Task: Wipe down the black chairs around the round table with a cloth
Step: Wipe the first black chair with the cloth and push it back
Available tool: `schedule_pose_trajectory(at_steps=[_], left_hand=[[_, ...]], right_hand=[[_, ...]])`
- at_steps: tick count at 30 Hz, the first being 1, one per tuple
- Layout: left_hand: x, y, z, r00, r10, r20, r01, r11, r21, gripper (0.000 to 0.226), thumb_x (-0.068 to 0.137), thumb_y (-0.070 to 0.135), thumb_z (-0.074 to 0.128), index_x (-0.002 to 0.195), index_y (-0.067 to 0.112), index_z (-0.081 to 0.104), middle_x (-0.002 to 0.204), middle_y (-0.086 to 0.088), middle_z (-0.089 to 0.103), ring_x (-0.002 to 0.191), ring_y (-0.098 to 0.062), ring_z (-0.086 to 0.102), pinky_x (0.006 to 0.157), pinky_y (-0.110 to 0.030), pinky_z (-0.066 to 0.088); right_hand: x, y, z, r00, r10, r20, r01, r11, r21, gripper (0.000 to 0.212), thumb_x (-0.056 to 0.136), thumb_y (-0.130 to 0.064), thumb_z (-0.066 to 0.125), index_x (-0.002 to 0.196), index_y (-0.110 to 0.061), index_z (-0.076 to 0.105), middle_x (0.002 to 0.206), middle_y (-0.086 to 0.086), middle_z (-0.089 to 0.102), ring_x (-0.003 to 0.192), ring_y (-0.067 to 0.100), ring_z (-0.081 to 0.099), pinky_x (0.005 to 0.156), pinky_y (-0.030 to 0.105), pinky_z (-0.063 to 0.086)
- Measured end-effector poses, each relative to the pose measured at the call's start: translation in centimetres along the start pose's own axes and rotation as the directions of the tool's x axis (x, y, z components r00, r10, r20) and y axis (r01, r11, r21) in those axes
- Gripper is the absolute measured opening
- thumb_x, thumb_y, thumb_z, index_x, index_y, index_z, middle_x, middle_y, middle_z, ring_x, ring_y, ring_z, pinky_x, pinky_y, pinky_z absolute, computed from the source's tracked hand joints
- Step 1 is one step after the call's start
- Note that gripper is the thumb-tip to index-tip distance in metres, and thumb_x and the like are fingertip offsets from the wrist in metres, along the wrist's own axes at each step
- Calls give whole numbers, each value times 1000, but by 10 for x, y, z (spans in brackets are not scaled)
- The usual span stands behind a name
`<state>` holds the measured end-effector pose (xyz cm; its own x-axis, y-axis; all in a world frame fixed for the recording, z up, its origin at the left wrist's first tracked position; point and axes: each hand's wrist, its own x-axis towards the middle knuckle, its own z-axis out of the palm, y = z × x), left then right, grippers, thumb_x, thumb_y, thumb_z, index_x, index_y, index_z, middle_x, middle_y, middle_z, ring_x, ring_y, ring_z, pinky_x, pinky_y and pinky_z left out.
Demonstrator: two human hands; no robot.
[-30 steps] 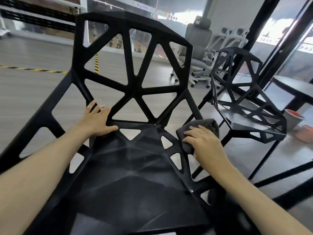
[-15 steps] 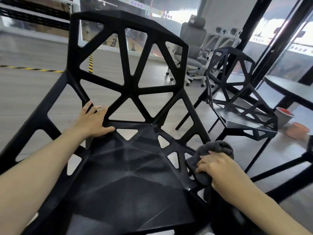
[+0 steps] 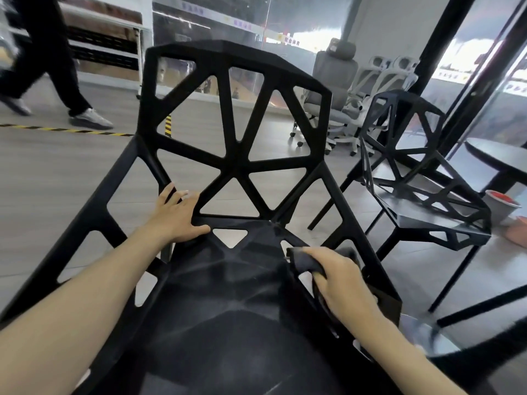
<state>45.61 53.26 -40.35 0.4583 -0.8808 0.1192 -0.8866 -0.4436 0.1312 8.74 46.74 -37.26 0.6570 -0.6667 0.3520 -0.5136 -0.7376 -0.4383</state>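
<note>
A black chair (image 3: 233,166) with a web of triangular cut-outs fills the middle of the view, its seat right below me. My left hand (image 3: 176,216) rests flat on the frame where the seat meets the back, fingers spread. My right hand (image 3: 339,280) presses a dark grey cloth (image 3: 303,259) onto the seat's right rim, fingers curled over the cloth. A second black chair (image 3: 422,201) of the same make stands to the right. The round black table (image 3: 502,158) shows at the right edge.
Several grey and white office chairs (image 3: 336,89) stand behind the second chair. A grey bucket (image 3: 502,206) and a pink basin (image 3: 517,232) sit on the floor under the table. A person's legs (image 3: 57,67) cross the floor at far left. Black pillars rise at right.
My right hand has slid the cloth back up and inward along the seat's right rim, after a stroke down toward the front. A walking person has come into view at left. My left hand stays put.
</note>
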Motion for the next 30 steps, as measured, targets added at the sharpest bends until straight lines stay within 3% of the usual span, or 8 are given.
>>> schedule_pose_trajectory(at_steps=[4,9,11,14,18,21,25,30], left_hand=[[-1,4,-2,1000,1,14,-1,1000,14,95,87,72,58,159,22,22,167,-9,30,161,-25,-2,127,-42,-17],[4,8,-34,983,-18,182,-7,991,133,77,92,68,55,152,21,39,153,-7,50,152,-26,33,129,-46,9],[4,6,-58,996,79,29,-81,990,112,51,95,52,58,138,24,57,134,-2,64,130,-27,56,114,-44,39],[0,-16,-84,874,253,-415,-164,958,236,46,88,27,70,132,16,65,134,-10,63,128,-34,56,106,-48,44],[-1,-56,-99,836,29,-547,86,979,183,91,78,37,81,156,15,39,158,-26,33,145,-47,33,115,-63,28],[3,-54,-104,911,-215,-353,227,974,-6,120,81,65,72,166,29,-4,153,-20,45,139,-42,43,106,-59,41],[-3,-53,-113,908,-264,-325,140,923,-358,126,82,50,79,163,36,-17,148,-11,54,130,-39,54,91,-52,52],[-3,-67,-106,901,-367,-231,188,810,-555,125,81,47,82,164,36,-10,141,-9,62,133,-38,54,103,-52,49]], right_hand=[[54,-25,56,996,83,39,-89,982,164,37,98,-15,58,128,-37,62,108,-12,71,107,15,65,89,29,49],[46,-49,98,988,11,154,-4,999,-44,52,90,-31,58,142,-35,58,140,-9,63,131,17,54,107,33,42],[43,-44,98,984,-9,175,7,1000,12,53,90,-30,61,142,-34,59,142,-10,62,136,16,51,115,29,33],[47,-37,97,978,-68,198,55,996,70,47,90,-20,64,136,-30,65,142,-9,62,143,14,44,119,14,15],[56,-28,103,963,-125,239,109,991,79,48,89,-5,58,130,-28,68,141,-10,59,148,17,33,115,12,-2],[68,-24,94,956,-61,287,16,988,156,46,92,-1,53,123,-33,64,122,-13,67,130,16,55,109,21,35],[126,-39,54,996,37,-75,-16,962,274,36,97,-3,54,121,-28,66,107,-14,70,105,14,66,80,21,47],[220,-75,33,894,-52,-446,187,946,266,53,96,11,47,141,-14,58,142,1,59,138,13,49,118,31,39]])
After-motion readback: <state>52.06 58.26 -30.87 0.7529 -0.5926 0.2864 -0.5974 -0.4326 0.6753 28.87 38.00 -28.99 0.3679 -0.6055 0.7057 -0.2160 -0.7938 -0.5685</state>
